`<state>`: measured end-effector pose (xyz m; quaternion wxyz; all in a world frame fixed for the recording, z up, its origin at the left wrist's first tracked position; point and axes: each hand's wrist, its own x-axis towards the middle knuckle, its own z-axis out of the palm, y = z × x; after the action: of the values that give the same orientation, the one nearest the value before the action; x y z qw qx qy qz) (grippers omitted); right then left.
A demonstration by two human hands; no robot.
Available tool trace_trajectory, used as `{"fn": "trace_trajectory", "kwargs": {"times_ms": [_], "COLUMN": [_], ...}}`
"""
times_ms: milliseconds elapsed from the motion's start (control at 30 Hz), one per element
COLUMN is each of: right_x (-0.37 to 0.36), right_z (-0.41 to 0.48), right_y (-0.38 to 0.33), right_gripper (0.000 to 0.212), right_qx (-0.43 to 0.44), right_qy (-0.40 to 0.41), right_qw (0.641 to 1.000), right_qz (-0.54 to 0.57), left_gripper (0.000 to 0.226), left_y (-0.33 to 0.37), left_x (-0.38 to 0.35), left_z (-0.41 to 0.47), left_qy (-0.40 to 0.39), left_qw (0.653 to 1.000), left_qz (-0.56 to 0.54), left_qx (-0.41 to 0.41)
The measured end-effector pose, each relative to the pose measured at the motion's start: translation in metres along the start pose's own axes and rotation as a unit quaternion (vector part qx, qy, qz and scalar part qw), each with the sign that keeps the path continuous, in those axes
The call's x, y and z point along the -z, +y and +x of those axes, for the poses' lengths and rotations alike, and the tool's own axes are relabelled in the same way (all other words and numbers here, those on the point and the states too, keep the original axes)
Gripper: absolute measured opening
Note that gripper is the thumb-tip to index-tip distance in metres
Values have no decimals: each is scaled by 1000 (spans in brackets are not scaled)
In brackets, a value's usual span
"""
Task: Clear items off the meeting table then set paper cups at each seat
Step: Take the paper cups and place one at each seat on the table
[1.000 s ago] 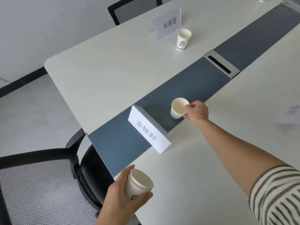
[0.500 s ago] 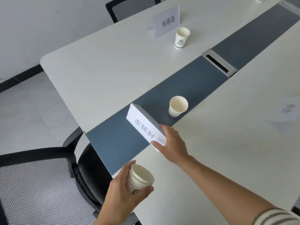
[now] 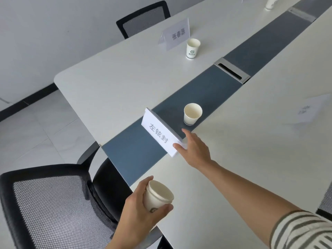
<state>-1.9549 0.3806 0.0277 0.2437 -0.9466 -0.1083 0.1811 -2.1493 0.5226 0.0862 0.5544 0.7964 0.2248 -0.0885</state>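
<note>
Leftmost, two black mesh chairs are standing at the counter [image 3: 116, 83]: the near chair [image 3: 45, 209] is sitting at its end in the lower left corner, and the far chair [image 3: 143, 18] is tucked against its far side by the wall. Two hands are working over the counter. The left hand [image 3: 140, 212] is curling its fingers and thumb around the held cup [image 3: 158, 196], carrying it tilted just above the counter's near corner. A dark blue strip [image 3: 140, 155] is running down the middle of the white top. On that strip the near name card [image 3: 159, 135], a folded white tent with printed characters, is standing at an angle. The right hand [image 3: 194, 150] is reaching in from a striped sleeve [image 3: 301, 230] and pinching the card's near end, thumb on the printed face and fingers lying along the back. Just beyond the card, the middle cup [image 3: 192, 114] is standing upright on the strip, apart from the hand. Further back, the far name card [image 3: 176, 35] is standing on the white top with the far cup [image 3: 192, 48], which is showing a green logo, just beside it. That is making three paper cups in plain sight; a fourth cup [image 3: 269, 2] is showing only partly at the top edge. One metal cable hatch [image 3: 231, 71] is sitting in the strip to the right. At far right a blurred white sheet [image 3: 312, 112] is lying on the counter, too smeared to read
</note>
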Motion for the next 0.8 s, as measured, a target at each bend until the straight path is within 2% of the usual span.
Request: {"fn": "trace_trajectory", "kwargs": {"times_ms": [167, 267, 433, 633, 800], "right_x": [51, 80, 104, 109, 106], "right_z": [-81, -153, -278, -430, -541], "right_y": [24, 48, 103, 162, 205], "right_gripper": [34, 26, 19, 6, 7], "right_qx": [0, -5, -76, -160, -217], "right_qy": [31, 61, 127, 205, 229], "right_qw": [998, 992, 975, 932, 894], "right_qz": [62, 106, 167, 253, 319], "left_gripper": [84, 72, 68, 75, 75], "left_y": [30, 55, 87, 94, 94], "left_x": [-24, -54, -117, -196, -262], "left_z": [-11, -26, -76, -167, -240], "left_qy": [-59, -118, -207, -298, -401], "left_qw": [996, 986, 960, 913, 846], "left_qz": [33, 61, 95, 137, 180], "left_qx": [-58, -96, -164, -242, -303]}}
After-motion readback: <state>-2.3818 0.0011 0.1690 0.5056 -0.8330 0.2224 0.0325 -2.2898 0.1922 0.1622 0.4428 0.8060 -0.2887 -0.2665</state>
